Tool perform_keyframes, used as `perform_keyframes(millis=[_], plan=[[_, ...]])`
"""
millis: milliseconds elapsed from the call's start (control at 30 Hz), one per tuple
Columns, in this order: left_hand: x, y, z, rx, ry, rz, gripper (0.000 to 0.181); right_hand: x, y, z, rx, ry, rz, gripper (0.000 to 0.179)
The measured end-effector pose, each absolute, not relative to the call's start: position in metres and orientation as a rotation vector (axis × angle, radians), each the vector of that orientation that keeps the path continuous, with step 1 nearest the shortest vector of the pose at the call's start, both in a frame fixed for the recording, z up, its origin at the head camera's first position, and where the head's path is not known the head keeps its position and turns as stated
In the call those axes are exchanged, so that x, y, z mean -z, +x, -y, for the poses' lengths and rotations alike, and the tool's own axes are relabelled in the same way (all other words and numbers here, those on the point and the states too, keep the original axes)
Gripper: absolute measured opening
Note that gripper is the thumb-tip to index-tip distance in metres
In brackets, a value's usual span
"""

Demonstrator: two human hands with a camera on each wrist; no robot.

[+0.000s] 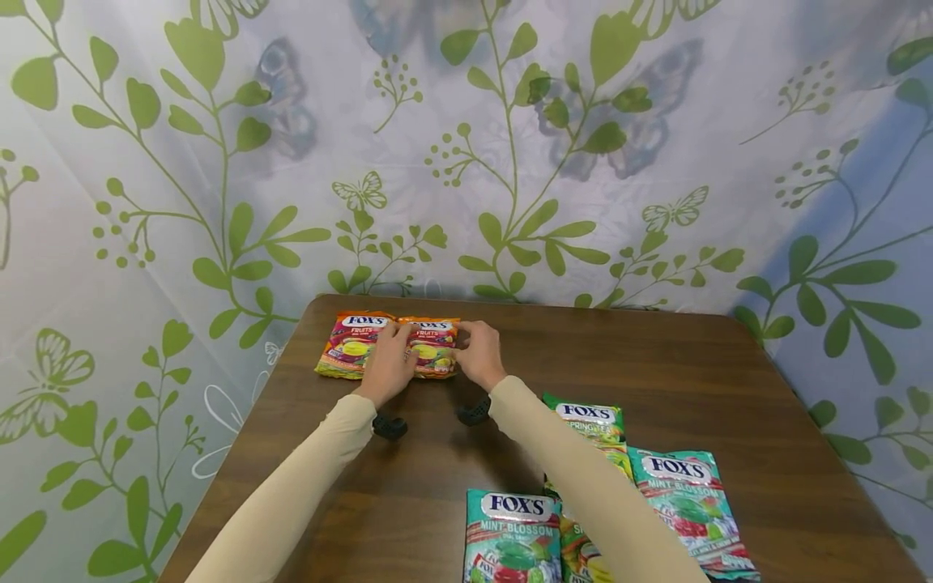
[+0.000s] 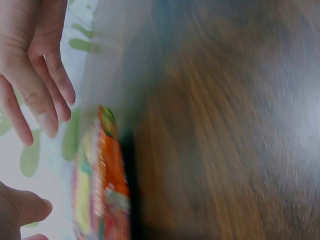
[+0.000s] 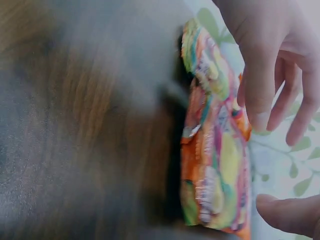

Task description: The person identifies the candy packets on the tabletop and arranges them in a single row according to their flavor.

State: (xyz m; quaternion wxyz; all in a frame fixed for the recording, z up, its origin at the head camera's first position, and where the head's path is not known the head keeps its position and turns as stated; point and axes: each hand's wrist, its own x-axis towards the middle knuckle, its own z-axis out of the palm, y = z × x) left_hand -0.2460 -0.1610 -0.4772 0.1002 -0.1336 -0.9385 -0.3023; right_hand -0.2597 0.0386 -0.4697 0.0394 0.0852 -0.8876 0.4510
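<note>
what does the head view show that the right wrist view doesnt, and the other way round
Only the head view shows the teal Mint Blossom packets, the green Spring Tea packet and both cream sleeves.

Only the right wrist view gives a close, edge-on look, somewhat blurred, at the orange Fruits packets.

Both share those Fruits packets, the right hand, the wooden table and the leaf-patterned backdrop.
</note>
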Motion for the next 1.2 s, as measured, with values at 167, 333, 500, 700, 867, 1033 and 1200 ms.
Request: perform_keyframes(millis=[167, 333, 500, 700, 867, 1033, 1200], plan=[[0.465, -0.239, 0.154, 0.938, -0.449, 2.738, 0.050, 0.454, -0.252, -0.044, -1.293, 0.292, 2.690, 0.055], [0.454, -0.232, 0.147, 1.017, -0.489, 2.707, 0.054, 0.437, -0.243, -0.053, -1.272, 0.341, 2.692, 0.056], [0.446, -0.220, 0.144, 1.062, -0.532, 2.704, 0.059, 0.419, -0.226, -0.064, -1.344, 0.356, 2.689, 0.056], [0.440, -0.197, 0.142, 1.149, -0.599, 2.676, 0.059, 0.405, -0.198, -0.077, -1.377, 0.384, 2.688, 0.056], [0.437, -0.176, 0.140, 1.245, -0.675, 2.620, 0.058, 0.398, -0.175, -0.090, -1.393, 0.435, 2.660, 0.057], [0.435, -0.156, 0.136, 1.293, -0.700, 2.626, 0.059, 0.391, -0.150, -0.103, -1.394, 0.471, 2.657, 0.059], [0.439, -0.137, 0.131, 1.324, -0.716, 2.627, 0.058, 0.398, -0.128, -0.109, -1.368, 0.475, 2.662, 0.059]])
